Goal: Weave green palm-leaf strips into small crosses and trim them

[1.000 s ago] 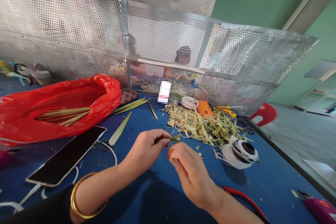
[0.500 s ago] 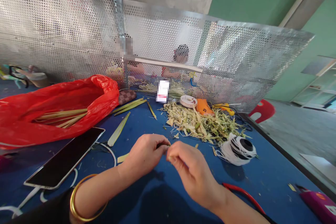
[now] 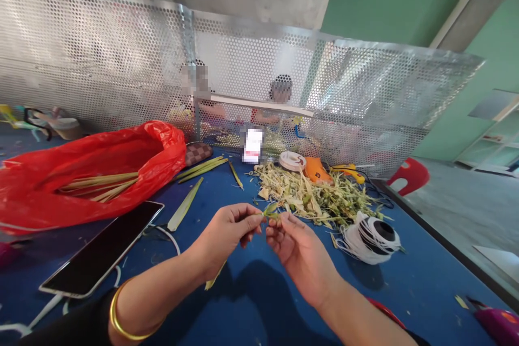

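Over the blue table my left hand [image 3: 233, 230] pinches a small folded green leaf strip [image 3: 270, 210] between thumb and fingers. A pale end of leaf strip hangs below that hand, seemingly part of the same piece. My right hand [image 3: 302, 248] is turned with its palm partly showing, and its thumb and forefinger pinch the other side of the folded leaf. Just beyond my hands lies a heap of leaf scraps [image 3: 308, 194]. A spool of white string [image 3: 370, 238] stands to the right of my right hand.
At left, a red plastic bag [image 3: 97, 146] holds long dried leaf strips, with a cabled tablet [image 3: 105, 248] before it. One broad leaf strip [image 3: 184, 205] lies nearby. A tape roll [image 3: 292, 161] and yellow-handled tool [image 3: 348, 172] border the scraps. Behind, a perforated metal screen [image 3: 251, 59] separates two people.
My right hand has rolled so its palm shows, and the folded leaf now shows between my fingertips. A strip end has come into view under my left hand. The view has tilted slightly upward.
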Demonstrator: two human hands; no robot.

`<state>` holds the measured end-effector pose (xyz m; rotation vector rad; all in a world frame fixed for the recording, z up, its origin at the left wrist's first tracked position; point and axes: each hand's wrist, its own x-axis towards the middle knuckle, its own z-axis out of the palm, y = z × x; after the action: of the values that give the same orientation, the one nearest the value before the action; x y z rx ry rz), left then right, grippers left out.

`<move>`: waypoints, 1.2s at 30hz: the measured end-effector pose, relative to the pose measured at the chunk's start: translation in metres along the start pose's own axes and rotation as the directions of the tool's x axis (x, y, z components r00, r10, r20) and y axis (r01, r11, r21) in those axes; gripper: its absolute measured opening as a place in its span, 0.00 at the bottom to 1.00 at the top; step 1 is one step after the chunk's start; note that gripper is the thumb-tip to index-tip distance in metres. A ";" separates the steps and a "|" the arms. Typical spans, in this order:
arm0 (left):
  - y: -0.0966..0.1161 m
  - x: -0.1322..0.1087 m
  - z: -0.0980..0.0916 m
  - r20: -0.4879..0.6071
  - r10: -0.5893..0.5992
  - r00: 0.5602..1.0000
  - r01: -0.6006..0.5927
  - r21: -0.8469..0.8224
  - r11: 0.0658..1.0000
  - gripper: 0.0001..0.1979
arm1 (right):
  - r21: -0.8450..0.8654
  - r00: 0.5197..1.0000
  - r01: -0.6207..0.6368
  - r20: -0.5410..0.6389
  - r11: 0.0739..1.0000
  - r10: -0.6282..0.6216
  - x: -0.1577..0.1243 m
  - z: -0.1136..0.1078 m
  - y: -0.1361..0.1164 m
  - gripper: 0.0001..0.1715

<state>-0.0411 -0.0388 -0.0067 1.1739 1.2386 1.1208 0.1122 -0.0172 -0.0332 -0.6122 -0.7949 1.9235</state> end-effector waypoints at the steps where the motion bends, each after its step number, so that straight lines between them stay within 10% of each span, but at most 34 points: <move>1: -0.001 0.001 0.000 -0.036 0.003 0.999 -0.003 0.002 1.000 0.11 | -0.052 0.999 0.050 -0.016 0.997 -0.051 -0.003 0.002 0.003 0.08; 4: -0.003 0.002 0.000 -0.106 0.026 0.994 -0.019 0.061 0.998 0.11 | -0.359 0.969 0.232 0.008 0.904 -0.245 -0.012 0.006 0.010 0.08; 7: -0.007 0.001 0.000 -0.135 0.088 0.987 -0.059 0.202 0.978 0.10 | -0.680 0.882 0.446 0.224 0.582 -0.414 -0.018 0.006 0.013 0.06; 10: -0.009 -0.004 0.002 -0.099 0.184 0.978 -0.130 0.402 0.907 0.08 | -0.757 0.769 0.613 0.506 0.228 -0.390 -0.022 0.004 0.007 0.08; 12: -0.007 -0.007 0.003 -0.021 0.227 0.974 -0.182 0.529 0.829 0.09 | -0.768 0.765 0.624 0.562 0.146 -0.315 -0.022 0.003 -0.001 0.09; 14: -0.002 -0.008 0.001 0.095 0.210 0.973 -0.224 0.604 0.765 0.10 | -0.800 0.825 0.555 0.497 0.228 -0.269 -0.020 0.004 -0.011 0.10; 17: 0.009 -0.008 -0.005 0.271 0.106 0.957 -0.249 0.572 0.781 0.08 | -0.733 0.942 0.330 0.294 0.595 -0.161 -0.014 0.003 -0.023 0.11; 21: 0.016 -0.006 -0.011 0.380 0.005 0.925 -0.145 0.340 0.929 0.06 | -0.246 0.972 -0.032 0.216 0.969 0.087 -0.005 0.001 -0.023 0.10; 28: -0.003 -0.003 0.002 0.122 0.127 0.984 -0.125 -0.023 0.992 0.08 | 0.177 0.989 -0.108 0.115 0.978 0.089 -0.001 0.000 0.000 0.06; 36: -0.013 -0.009 0.011 -0.161 0.345 0.925 -0.270 0.361 0.893 0.07 | 0.278 0.985 -0.095 -0.110 0.956 0.130 -0.006 0.006 0.012 0.09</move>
<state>-0.0309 -0.0494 -0.0196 1.5788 1.4898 1.3414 0.1044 -0.0286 -0.0378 -0.6141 -0.4117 2.0297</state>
